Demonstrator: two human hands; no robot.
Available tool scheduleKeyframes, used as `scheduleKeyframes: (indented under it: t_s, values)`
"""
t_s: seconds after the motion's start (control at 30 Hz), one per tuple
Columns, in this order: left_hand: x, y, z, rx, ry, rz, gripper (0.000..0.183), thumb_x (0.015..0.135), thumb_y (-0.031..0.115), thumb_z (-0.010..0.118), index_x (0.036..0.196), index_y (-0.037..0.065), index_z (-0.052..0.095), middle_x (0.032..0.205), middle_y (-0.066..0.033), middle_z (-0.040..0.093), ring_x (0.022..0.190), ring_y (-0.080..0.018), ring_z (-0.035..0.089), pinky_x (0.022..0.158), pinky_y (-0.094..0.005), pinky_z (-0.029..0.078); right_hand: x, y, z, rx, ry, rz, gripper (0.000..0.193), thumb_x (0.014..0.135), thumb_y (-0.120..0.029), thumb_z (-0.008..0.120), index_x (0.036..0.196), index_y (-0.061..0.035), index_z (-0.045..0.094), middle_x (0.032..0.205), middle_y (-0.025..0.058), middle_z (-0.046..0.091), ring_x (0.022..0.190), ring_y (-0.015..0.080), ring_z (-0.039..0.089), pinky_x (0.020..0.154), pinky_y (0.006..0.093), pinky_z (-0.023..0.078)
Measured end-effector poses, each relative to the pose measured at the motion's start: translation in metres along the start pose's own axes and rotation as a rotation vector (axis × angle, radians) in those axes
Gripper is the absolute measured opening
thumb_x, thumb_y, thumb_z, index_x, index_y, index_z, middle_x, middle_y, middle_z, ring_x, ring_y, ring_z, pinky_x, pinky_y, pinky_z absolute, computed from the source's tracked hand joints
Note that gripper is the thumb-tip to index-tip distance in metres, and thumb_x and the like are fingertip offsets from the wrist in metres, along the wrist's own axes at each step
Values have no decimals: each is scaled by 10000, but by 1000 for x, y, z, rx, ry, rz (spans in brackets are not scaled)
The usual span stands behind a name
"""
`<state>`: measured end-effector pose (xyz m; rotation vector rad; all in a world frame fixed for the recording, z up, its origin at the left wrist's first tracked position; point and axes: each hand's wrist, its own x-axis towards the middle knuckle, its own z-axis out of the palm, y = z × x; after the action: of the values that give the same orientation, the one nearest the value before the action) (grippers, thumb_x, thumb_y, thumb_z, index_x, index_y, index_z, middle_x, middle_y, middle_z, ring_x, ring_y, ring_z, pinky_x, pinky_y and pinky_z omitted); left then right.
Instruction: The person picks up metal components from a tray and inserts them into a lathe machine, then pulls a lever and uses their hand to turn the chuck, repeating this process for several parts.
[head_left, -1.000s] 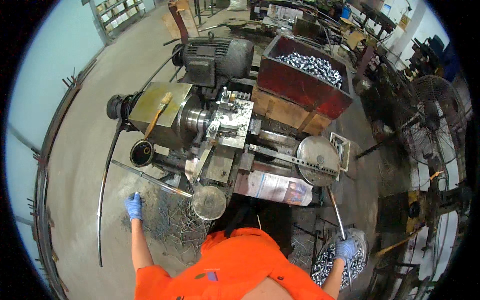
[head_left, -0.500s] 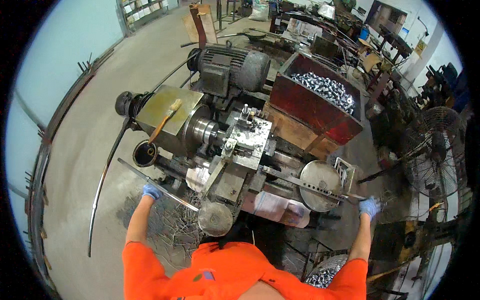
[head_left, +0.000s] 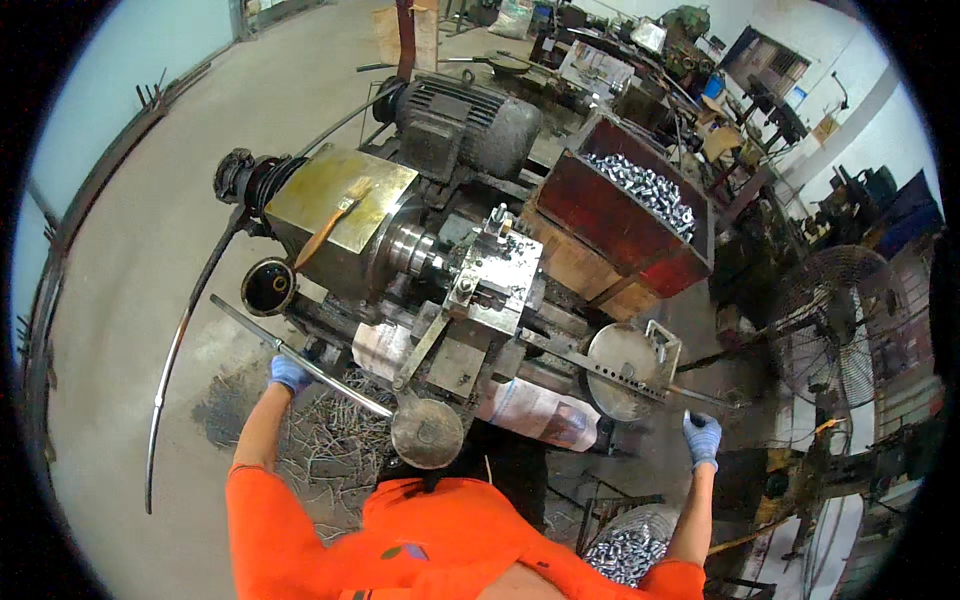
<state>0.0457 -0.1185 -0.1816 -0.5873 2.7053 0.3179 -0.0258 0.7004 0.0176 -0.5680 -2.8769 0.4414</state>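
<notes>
My left hand (head_left: 290, 373), in a blue glove, is closed at the long metal lever rod (head_left: 330, 378), which slants down to a round metal disc (head_left: 427, 433) in front of me. My fingers are partly hidden there. On the right, my gloved right hand (head_left: 702, 440) is closed, with a small dark tip showing at its top that I cannot make out. It is apart from the flat perforated bar (head_left: 590, 362) that crosses a larger round plate (head_left: 612, 385). Between my hands stands a lathe-like machine with a shiny chuck (head_left: 408, 248) and a tool block (head_left: 497, 280).
A red bin (head_left: 610, 215) of small metal parts sits behind the machine, right of a motor (head_left: 465, 125). A brush (head_left: 330, 230) lies on the brassy cover, above an oil pot (head_left: 270, 286). Metal shavings (head_left: 335, 435) litter the floor; a fan (head_left: 835, 330) stands right.
My right hand has come off the end region of the perforated bar and moved nearer to me. My left hand stays at the lever rod. The whole view has shifted slightly.
</notes>
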Motion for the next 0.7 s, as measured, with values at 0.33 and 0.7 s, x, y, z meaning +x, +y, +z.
scheduleKeyframes:
  t_s: [0.33, 0.7]
  values:
    - [-57, 3, -87, -31, -78, -140, 475, 800, 463, 550, 1067, 75, 614, 1002, -204, 625, 954, -357, 599, 798, -433, 479, -38, -364, -31, 308, -435, -673, 325, 811, -308, 643, 774, 15, 648, 665, 107, 628, 592, 144, 543, 609, 302, 442]
    - [-160, -127, -200, -420, 627, -116, 342, 877, 301, 542, 1125, 71, 595, 987, -179, 644, 902, -285, 633, 783, -366, 483, -47, -523, 49, 501, -743, -818, 570, 741, -524, 634, 939, 10, 670, 853, 178, 674, 807, 258, 645, 785, 337, 476]
